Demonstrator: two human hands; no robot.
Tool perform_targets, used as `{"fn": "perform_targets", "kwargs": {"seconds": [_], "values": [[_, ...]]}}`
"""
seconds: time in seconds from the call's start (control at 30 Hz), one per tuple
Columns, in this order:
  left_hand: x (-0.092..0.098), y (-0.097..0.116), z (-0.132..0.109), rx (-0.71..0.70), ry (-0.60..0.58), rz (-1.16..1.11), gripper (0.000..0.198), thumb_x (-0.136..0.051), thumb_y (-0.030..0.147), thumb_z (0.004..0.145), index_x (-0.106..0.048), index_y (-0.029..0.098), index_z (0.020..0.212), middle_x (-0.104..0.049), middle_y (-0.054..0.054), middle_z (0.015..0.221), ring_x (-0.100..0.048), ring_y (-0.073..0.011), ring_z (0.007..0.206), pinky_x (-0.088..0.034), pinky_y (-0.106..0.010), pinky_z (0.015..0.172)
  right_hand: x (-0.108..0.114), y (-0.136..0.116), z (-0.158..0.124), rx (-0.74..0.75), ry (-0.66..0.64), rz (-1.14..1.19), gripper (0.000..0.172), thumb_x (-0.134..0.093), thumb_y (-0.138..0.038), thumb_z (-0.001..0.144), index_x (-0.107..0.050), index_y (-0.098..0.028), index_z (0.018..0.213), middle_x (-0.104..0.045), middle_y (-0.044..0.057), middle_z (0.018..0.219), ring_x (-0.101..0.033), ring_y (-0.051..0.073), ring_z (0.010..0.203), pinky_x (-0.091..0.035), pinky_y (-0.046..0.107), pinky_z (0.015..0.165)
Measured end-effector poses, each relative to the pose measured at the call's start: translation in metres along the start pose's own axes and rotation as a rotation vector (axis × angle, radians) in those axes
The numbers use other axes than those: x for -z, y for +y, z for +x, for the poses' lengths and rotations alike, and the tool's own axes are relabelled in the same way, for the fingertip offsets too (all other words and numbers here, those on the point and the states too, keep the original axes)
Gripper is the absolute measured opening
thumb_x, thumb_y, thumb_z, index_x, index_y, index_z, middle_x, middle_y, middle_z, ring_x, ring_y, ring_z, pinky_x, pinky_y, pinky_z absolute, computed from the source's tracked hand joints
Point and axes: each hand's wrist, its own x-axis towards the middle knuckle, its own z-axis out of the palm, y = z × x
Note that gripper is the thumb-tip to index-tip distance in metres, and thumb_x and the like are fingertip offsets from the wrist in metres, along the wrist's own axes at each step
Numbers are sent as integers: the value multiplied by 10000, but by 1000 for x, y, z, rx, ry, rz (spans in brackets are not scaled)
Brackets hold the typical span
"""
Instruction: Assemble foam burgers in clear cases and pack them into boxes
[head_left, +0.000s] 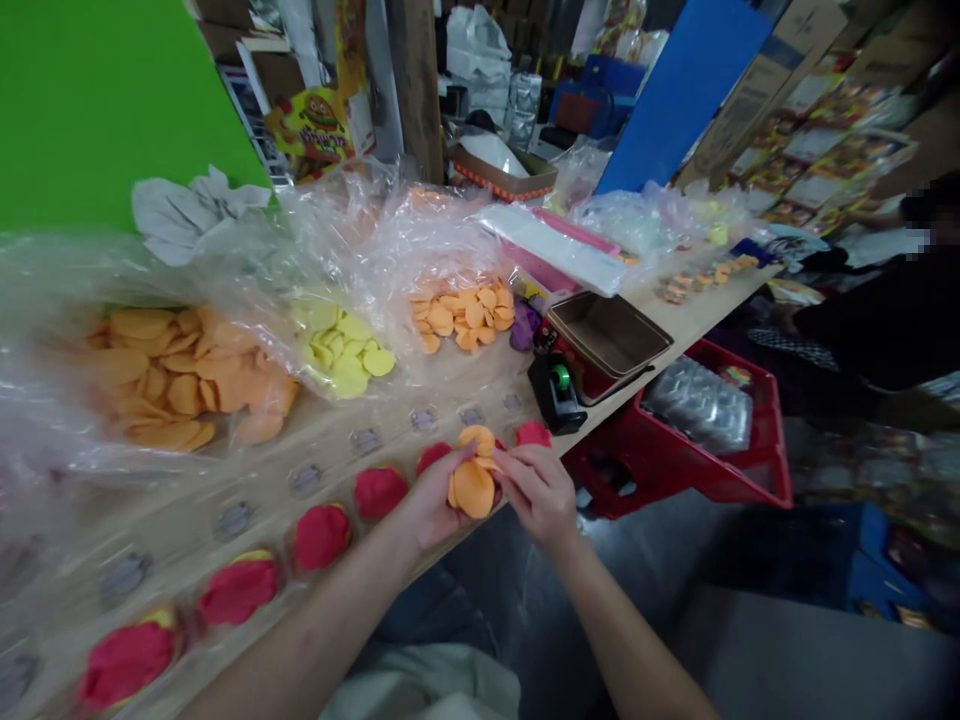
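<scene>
Pale wooden tabletop (679, 315) runs at a slant across the view, with a clear plastic tray (307, 480) of round moulded hollows lying along its near side. Between the two hands, the left hand (431, 497) and the right hand (536, 495) both grasp a small bunch of thin, matte orange discs (474, 487), their fingers curled around it from either side and the palms facing inward. The discs sit just above the table's near edge.

To the left of the hands, a row of soft, rounded red domes (379, 492) sits in the tray, some with a yellow rim showing beneath (the texture looks like modelling clay, though that is hard to confirm). Farther off, beyond the hands, crumpled clear bags hold large orange discs (187, 375), yellow discs (341, 350) and smaller orange discs (457, 318).

To the right of the right hand, a black device with a green knob (556, 395) stands beside a brown cardboard tray (607, 335). Lower right of the hands, a red plastic crate (772, 470) holds a stack of clear moulded trays (697, 405). High beyond the hands stand a bright green board (97, 110) and a blue panel (682, 95). A co-worker in dark clothing (862, 330) is at the far right, well apart from the hands.
</scene>
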Motion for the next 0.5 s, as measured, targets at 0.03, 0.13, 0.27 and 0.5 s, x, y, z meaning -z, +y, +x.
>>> {"fn": "perform_targets", "kwargs": {"seconds": [0.03,0.13,0.27,0.5], "values": [[2,-2,-1,31,5,10,264,-472,286,860,-545,83,1012,-657,-91,787,-642,-168,599,-543,-262,523,0,-2,-4,-108,28,110,215,-540,-279,824,-659,-263,1002,-639,42,903,-569,179,874,-450,337,818],[5,-5,-5,90,-10,27,317,-502,304,840,-527,89,1072,-656,-111,841,-655,-188,659,-530,-233,490,1,-1,-8,-551,154,516,187,-544,-346,818,-640,-234,932,-650,30,897,-586,170,825,-469,303,741],[3,-6,-7,164,-70,67,431,-543,400,805,-525,96,1110,-651,-127,876,-660,-219,730,-548,-259,521,4,7,-6,-841,105,869,273,-623,-423,734,-622,-193,882,-648,32,823,-591,174,754,-465,289,668],[2,-10,4,47,68,1,304,-565,163,777,-535,78,1068,-648,-119,865,-656,-168,707,-521,-190,515,8,4,-6,-609,376,373,260,-567,-402,780,-616,-180,906,-628,38,896,-554,169,833,-436,300,769]]}}
